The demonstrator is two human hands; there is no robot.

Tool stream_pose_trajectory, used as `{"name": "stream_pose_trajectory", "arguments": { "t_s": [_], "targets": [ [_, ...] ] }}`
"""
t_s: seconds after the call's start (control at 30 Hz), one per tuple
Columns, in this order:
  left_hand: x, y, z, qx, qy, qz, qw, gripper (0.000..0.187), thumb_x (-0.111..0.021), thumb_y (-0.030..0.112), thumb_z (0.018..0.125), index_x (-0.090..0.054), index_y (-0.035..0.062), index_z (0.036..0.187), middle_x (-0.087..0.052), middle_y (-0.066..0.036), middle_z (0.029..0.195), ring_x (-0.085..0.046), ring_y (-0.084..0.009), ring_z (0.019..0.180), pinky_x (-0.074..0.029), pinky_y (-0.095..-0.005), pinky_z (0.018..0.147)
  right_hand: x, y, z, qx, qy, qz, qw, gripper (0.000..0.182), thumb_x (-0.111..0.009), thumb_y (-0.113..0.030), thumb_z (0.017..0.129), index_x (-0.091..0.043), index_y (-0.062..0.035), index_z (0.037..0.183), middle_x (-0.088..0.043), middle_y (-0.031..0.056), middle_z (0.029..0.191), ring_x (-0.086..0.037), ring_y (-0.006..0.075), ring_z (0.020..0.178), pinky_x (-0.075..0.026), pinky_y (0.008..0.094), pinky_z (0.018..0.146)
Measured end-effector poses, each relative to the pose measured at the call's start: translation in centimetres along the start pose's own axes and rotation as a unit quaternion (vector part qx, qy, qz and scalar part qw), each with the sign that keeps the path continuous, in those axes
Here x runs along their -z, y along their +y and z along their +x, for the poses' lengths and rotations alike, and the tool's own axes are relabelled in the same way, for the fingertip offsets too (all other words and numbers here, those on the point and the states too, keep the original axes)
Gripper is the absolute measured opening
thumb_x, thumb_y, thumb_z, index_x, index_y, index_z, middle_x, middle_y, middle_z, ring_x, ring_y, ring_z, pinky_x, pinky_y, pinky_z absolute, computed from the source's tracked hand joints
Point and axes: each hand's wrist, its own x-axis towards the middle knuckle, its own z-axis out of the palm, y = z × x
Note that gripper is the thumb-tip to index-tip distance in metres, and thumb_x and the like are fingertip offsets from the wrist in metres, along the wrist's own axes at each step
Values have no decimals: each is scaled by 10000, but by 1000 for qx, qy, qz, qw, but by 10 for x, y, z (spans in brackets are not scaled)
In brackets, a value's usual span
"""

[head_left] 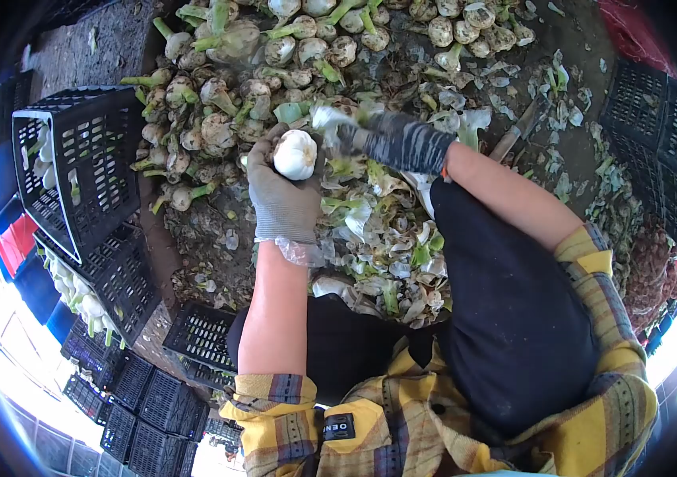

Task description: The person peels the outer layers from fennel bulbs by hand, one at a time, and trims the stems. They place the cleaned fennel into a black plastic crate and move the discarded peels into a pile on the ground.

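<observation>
A clean white garlic bulb point(295, 155) rests in my left hand point(284, 187), which wears a grey glove with its fingers curled round the bulb. To the right of it, my right hand point(382, 139), in a dark patterned glove, is blurred by motion. A pale, smeared piece of garlic skin or leaf point(330, 118) shows at its fingertips; whether the fingers grip it cannot be made out. Unpeeled garlic bulbs with green stems point(219, 131) lie heaped behind and left of my left hand.
Peeled skins and leaves point(378, 215) cover the ground between my legs. A black crate point(76, 159) holding white bulbs stands tilted at the left, above another crate point(128, 278). More crates point(648, 119) stand at the right. A wooden-handled tool point(505, 146) lies beyond my right forearm.
</observation>
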Motion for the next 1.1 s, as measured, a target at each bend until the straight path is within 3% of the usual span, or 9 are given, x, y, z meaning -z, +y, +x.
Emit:
{"name": "stream_pose_trajectory", "arguments": {
  "t_s": [0.1,0.2,0.33,0.43,0.5,0.67,0.77,0.87,1.1],
  "targets": [
    [2,-3,3,-106,-5,137,985,395,-417,361,908,-518,16,1071,-571,-99,990,-575,-208,853,-493,-332,762,0,-1,1,144,24,-237,960,269,-598,-187,830,-595,-64,1069,-640,108,901,-598,193,874,-470,302,791],
    [-1,-10,2,-234,10,199,952,445,-449,390,908,-514,-5,1103,-577,-80,1014,-577,-163,849,-486,-280,718,3,12,14,102,-13,-30,994,290,-555,-354,825,-639,-97,929,-632,123,794,-612,242,745,-481,336,679],
    [8,-19,8,-317,-41,266,909,445,-463,358,913,-481,-16,1155,-558,-77,1055,-542,-139,904,-451,-257,777,-17,20,31,310,66,-126,940,312,-562,-387,812,-651,-89,816,-641,85,691,-615,198,583,-484,313,544],
    [12,-19,3,-301,-38,324,896,397,-475,264,923,-443,-18,1200,-534,-95,1128,-527,-139,990,-435,-248,854,15,-36,-8,10,-153,164,974,248,-535,-220,883,-613,-10,991,-647,74,863,-619,114,788,-509,248,661],
    [3,-16,-4,-286,-45,338,896,384,-477,260,923,-445,-10,1195,-536,-76,1103,-533,-124,958,-451,-228,817,13,-53,-11,-143,-138,259,945,280,-553,-248,870,-609,-4,996,-647,82,868,-626,124,771,-517,257,660],
    [-7,-17,-14,-278,-32,316,907,470,-430,389,922,-476,-12,1163,-553,-56,1027,-520,-108,853,-434,-214,744,5,-21,-13,-56,-143,428,890,321,-616,-270,823,-590,-1,997,-646,114,835,-652,194,725,-537,296,633],
    [16,-23,5,-272,-59,333,901,431,-415,348,934,-462,-10,1169,-543,-61,1058,-508,-118,935,-410,-223,821,8,-28,-17,31,-100,331,938,328,-611,-266,830,-580,5,1012,-651,121,820,-653,196,707,-539,295,634],
    [15,-24,8,-279,-111,329,896,381,-393,289,948,-450,-10,1178,-532,-66,1106,-490,-130,1020,-382,-242,897,15,-63,-20,-157,-124,315,928,320,-601,-267,838,-585,8,999,-653,121,797,-650,185,687,-538,288,631],
    [16,-23,7,-247,-56,264,931,402,-362,290,953,-452,-28,1181,-528,-88,1139,-483,-150,1032,-359,-272,932,5,-36,-15,-49,-146,360,920,301,-578,-232,855,-579,20,1018,-650,122,830,-652,192,720,-538,288,656]
  ]
}}
